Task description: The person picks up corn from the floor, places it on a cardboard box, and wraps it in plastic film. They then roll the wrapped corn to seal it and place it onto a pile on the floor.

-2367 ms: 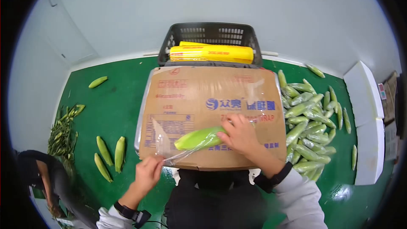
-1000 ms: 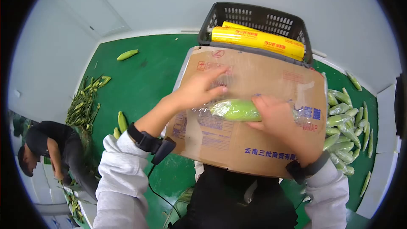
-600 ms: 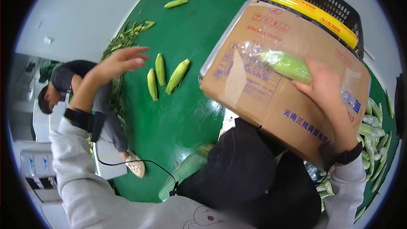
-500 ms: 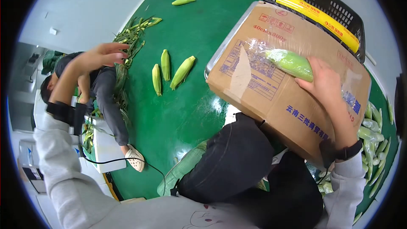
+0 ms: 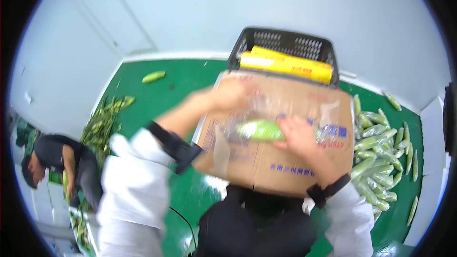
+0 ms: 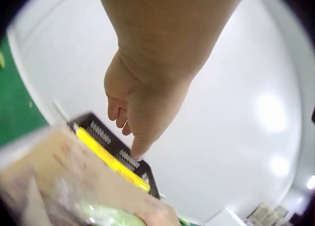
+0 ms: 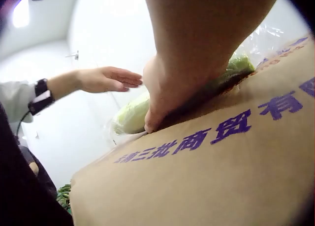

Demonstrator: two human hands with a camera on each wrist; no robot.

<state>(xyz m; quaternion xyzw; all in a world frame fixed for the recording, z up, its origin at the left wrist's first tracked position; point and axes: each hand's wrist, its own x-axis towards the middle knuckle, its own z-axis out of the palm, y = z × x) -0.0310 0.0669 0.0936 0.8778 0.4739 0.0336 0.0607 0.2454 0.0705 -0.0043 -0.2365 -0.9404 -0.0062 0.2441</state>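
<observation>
An ear of corn (image 5: 259, 131), still in its green husk and wrapped in clear film, lies on the printed cardboard (image 5: 281, 173). My right hand (image 5: 300, 135) grips its right end, thumb on the near side. Loose film sticks out past both ends of the ear. My left hand (image 5: 233, 94) is blurred in the head view, over the far left of the cardboard. The right wrist view shows this left hand (image 7: 106, 80) raised, fingers nearly straight and holding nothing. The same wrapped corn (image 6: 110, 216) appears at the bottom of the left wrist view.
Behind the cardboard, a black basket (image 5: 266, 34) holds yellow film rolls (image 5: 285, 66). Wrapped ears (image 5: 381, 162) are piled on the green floor at right. One ear (image 5: 153, 76) and a heap of husks (image 5: 102, 123) lie left, near a bent-over person (image 5: 64, 162).
The film has gone round the corn, which my right hand keeps gripping. My left hand let go of the film, swung out left and came back over the cardboard. The head view turned left and back.
</observation>
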